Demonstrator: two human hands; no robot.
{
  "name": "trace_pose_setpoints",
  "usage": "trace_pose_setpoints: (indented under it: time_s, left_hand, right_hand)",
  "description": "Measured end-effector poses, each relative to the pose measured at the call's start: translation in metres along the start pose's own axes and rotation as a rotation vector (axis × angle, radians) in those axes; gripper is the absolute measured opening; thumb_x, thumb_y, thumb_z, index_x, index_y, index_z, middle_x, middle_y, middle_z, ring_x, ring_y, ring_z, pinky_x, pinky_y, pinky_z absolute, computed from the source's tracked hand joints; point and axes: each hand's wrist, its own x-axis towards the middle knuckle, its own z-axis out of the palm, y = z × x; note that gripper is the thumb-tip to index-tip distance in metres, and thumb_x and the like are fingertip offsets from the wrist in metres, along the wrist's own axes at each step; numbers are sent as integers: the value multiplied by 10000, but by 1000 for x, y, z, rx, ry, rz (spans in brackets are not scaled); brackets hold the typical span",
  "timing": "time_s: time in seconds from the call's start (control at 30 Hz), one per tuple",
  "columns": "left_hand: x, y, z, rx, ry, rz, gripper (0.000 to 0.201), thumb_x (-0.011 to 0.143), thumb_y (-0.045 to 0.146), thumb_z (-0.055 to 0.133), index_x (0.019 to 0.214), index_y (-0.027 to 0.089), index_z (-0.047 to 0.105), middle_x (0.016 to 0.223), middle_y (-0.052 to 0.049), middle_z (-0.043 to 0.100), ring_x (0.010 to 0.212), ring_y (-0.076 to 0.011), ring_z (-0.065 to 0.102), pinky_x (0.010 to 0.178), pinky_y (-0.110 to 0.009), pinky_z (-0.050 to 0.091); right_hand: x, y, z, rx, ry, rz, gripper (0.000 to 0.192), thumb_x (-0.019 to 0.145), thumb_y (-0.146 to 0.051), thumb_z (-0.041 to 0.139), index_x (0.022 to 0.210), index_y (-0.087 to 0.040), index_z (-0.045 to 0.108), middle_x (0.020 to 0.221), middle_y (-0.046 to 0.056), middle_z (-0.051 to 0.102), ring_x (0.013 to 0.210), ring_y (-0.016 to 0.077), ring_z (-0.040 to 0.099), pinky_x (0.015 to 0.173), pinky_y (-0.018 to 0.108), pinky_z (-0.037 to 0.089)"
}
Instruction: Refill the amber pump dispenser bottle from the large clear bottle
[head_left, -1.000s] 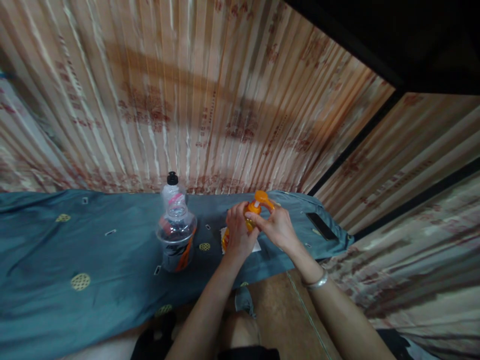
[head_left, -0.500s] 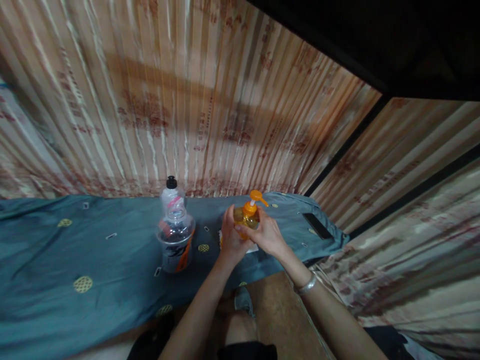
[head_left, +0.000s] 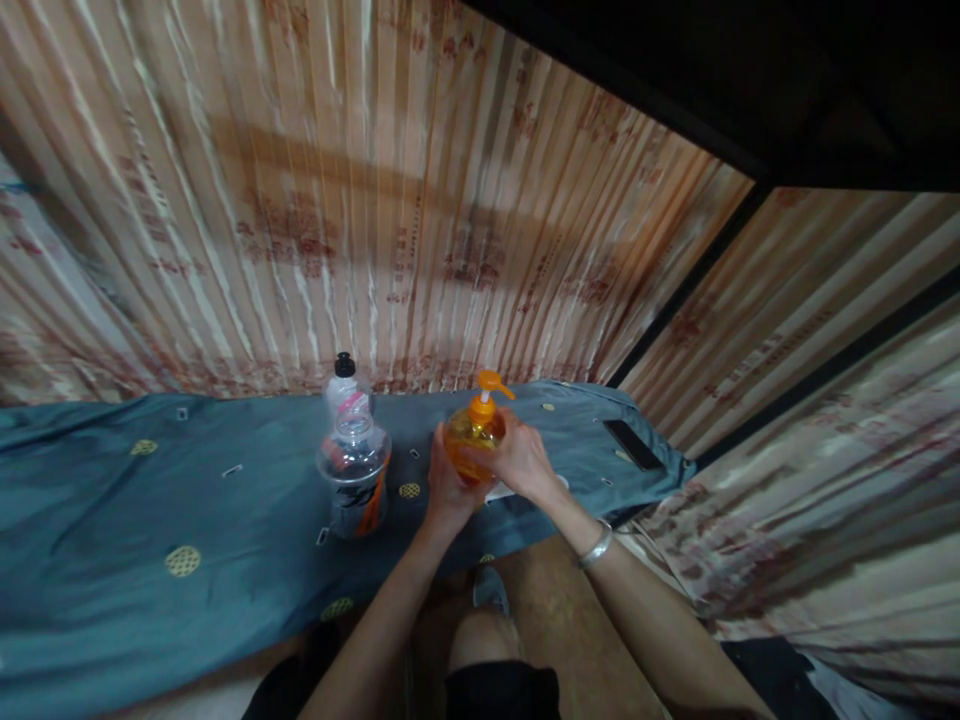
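Observation:
An orange pump bottle (head_left: pixel 472 430) with an orange pump head stands upright on the blue-grey cloth (head_left: pixel 187 500). My left hand (head_left: pixel 444 480) wraps around its left side and my right hand (head_left: pixel 517 462) clasps its right side, so both grip the body below the pump. A metal bangle sits on my right wrist. To the left, apart from my hands, stands a clear plastic bottle (head_left: pixel 352 460) with a black cap and an orange and black label.
A dark phone (head_left: pixel 634 444) lies on the cloth's right end. A white paper shows under the pump bottle. Striped curtains hang behind and to the right. My knees and brown floor are below the cloth's near edge.
My right hand left the pump head and dropped onto the bottle's body. Both hands now hold the bottle slightly further left, with the whole pump exposed.

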Motion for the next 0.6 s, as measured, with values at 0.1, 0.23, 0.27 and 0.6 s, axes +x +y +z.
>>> trace_pose_setpoints:
  time_s: [0.1, 0.23, 0.27, 0.6]
  left_hand:
    - [3, 13, -9, -12, 14, -13, 1058, 538, 359, 933, 1444, 204, 409, 1422, -173, 601, 1357, -394, 590, 1184, -580, 440]
    - [5, 25, -28, 3, 41, -81, 945, 585, 300, 888, 1415, 244, 441, 1379, -124, 629, 1301, -346, 633, 1133, -541, 489]
    - [6, 27, -32, 9, 45, -98, 948, 576, 296, 891, 1411, 250, 445, 1383, -120, 628, 1306, -345, 631, 1136, -539, 487]
    - [6, 32, -46, 24, 53, -182, 983, 533, 287, 894, 1407, 239, 448, 1398, -133, 620, 1348, -360, 608, 1178, -551, 443]
  right_hand:
    - [4, -1, 2, 46, -2, -38, 630, 752, -475, 910, 1270, -202, 677, 1084, 96, 833, 1032, 317, 799, 872, 376, 588]
    - [20, 21, 7, 208, -94, -101, 578, 929, -512, 756, 1423, -252, 607, 1260, 57, 804, 1133, 235, 776, 944, 333, 591]
    - [25, 30, 10, 182, -107, -54, 489, 1020, -491, 638, 1453, -271, 589, 1330, 44, 779, 1181, 202, 757, 977, 311, 581]
    - [32, 103, 79, -183, -211, 242, 390, 1026, -399, 702, 1357, -201, 645, 1384, 106, 666, 1162, 263, 699, 972, 484, 620]
